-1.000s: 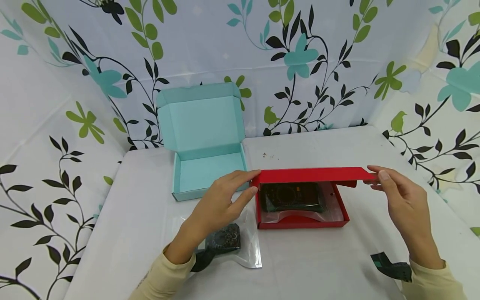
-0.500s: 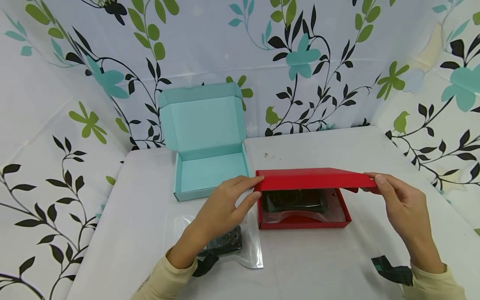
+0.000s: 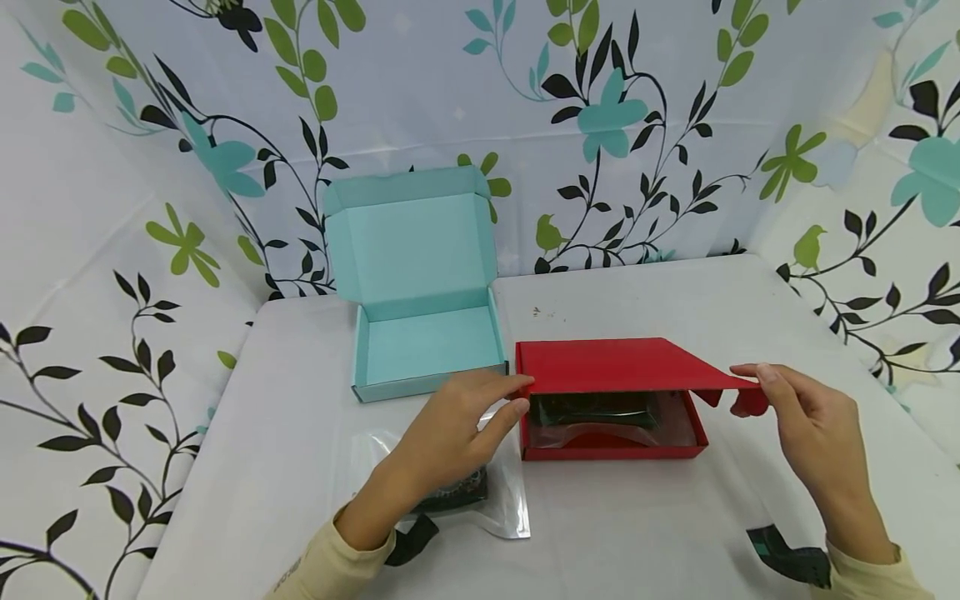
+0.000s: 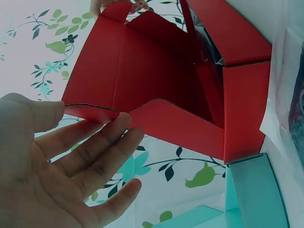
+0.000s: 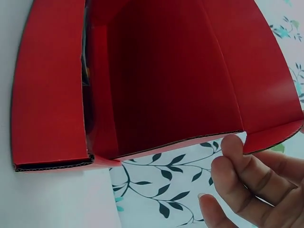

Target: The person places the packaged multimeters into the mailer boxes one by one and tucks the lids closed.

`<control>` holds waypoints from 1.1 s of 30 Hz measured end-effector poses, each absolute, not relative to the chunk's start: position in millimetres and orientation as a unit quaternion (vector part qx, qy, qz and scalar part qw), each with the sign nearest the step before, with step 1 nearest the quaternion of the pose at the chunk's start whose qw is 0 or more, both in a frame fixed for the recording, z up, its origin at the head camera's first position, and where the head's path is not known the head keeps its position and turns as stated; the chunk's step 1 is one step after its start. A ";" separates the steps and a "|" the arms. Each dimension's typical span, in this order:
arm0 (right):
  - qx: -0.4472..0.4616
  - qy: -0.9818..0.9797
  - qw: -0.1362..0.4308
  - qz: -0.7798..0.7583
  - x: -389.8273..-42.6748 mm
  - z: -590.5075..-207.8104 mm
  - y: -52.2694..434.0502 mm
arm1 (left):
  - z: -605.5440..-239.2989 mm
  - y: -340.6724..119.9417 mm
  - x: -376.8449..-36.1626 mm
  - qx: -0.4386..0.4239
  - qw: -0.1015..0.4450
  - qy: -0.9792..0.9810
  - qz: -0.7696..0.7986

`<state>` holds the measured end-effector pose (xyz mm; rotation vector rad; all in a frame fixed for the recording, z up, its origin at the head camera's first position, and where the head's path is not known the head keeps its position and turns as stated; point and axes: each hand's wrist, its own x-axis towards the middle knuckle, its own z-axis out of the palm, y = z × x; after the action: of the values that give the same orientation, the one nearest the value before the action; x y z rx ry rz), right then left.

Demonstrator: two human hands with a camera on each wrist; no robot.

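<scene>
Red box half-closed between two hands

Red box (image 3: 611,433) sits on the white table (image 3: 645,533), just right of centre, with its hinged lid (image 3: 615,367) tilted partway down over the tray. A dark item in clear plastic wrap (image 3: 592,410) lies inside, visible through the gap under the lid. The left hand (image 3: 450,433) meets the lid's left front corner, thumb under the edge and fingers lying nearly straight along it; the left wrist view shows the fingers (image 4: 90,142) extended against the cardboard rim, not curled round it. The right hand (image 3: 813,433) holds the lid's right front corner by its side flap (image 3: 750,402), thumb and forefinger pinching the flap; in the right wrist view the fingertips (image 5: 232,147) rest on the lid's front edge. Behind and to the left stands an open teal box (image 3: 427,333), its lid upright against the backdrop and its front corner just beside the red one. A clear plastic bag (image 3: 495,500) with a dark patterned object in it lies on the table beneath the left forearm. Cream sleeves cover both wrists. A floral-printed cloth (image 3: 600,125) forms the walls around the table
</scene>
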<state>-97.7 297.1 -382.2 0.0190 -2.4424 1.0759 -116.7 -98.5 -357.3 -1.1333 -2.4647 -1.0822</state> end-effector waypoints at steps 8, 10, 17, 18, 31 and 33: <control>-0.008 -0.901 0.215 0.376 -95.2 -384.5 297.2 | -361.0 -98.4 -112.2 -0.396 0.096 -0.841 -0.356; -0.009 -0.902 0.211 0.377 -95.2 -385.1 297.1 | -362.0 -98.3 -111.9 -0.397 0.094 -0.841 -0.354; -0.004 -0.906 0.199 0.374 -96.6 -387.9 296.2 | -366.1 -97.4 -111.9 -0.397 0.092 -0.846 -0.344; -0.004 -0.906 0.196 0.375 -96.8 -388.4 296.1 | -366.6 -97.3 -111.9 -0.397 0.090 -0.846 -0.344; 0.000 -0.910 0.156 0.384 -95.2 -396.6 295.5 | -372.6 -96.7 -107.5 -0.394 0.064 -0.856 -0.330; 0.002 -0.909 0.153 0.387 -95.2 -397.2 295.2 | -373.3 -96.4 -107.1 -0.391 0.061 -0.858 -0.327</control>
<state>-95.2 295.2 -397.2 0.0061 -2.6086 1.1087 -107.1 -96.4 -373.3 -1.1816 -2.5967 -0.9902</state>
